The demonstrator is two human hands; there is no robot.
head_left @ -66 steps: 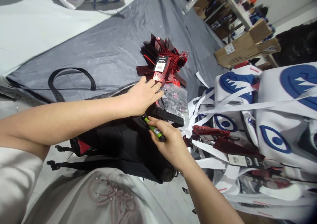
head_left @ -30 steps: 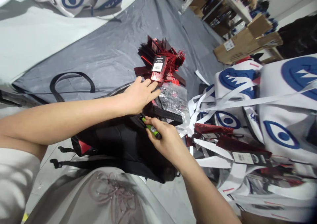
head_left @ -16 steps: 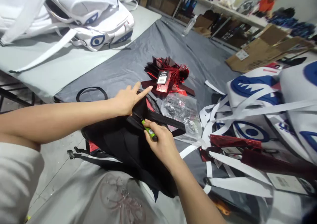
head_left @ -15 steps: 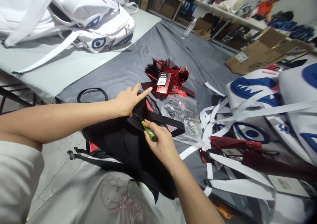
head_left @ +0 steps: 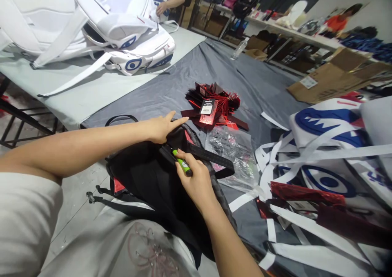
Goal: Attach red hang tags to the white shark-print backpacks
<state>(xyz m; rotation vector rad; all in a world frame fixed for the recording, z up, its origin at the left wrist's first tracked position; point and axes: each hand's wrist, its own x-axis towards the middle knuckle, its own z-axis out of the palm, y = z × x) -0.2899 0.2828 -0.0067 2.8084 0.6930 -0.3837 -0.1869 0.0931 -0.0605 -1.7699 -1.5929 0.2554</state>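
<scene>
While resting flat on the upper rim of the black backpack point(head_left: 147, 179), left hand point(head_left: 161, 126) spread, forefinger pointing toward the red tags. Right hand point(head_left: 196, 181) closed around a green pen-like tool point(head_left: 181, 165), tip buried at the bag's seam beside a black strap point(head_left: 211, 158). Backpack lying at the near edge of the grey-covered surface point(head_left: 190, 77), lower part and buckled straps hanging off over the lap. Just beyond the fingertips, a fanned heap of red hang tags point(head_left: 214, 105), apart from the bag by a narrow strip of cloth. Right of the strap, a clear plastic bag point(head_left: 232, 150), touching it. Farther right, white backpacks with blue eye prints point(head_left: 330, 146) and loose white straps crowding that side up to the border. Open grey cloth behind the tags, running toward the far edge with a water bottle point(head_left: 239, 49) and cardboard boxes point(head_left: 333, 74). Left, across a seam, a paler surface carrying more white backpacks point(head_left: 101, 19), a stretch of bare cloth at its near edge. Another person's hand point(head_left: 159, 8) at the far end.
</scene>
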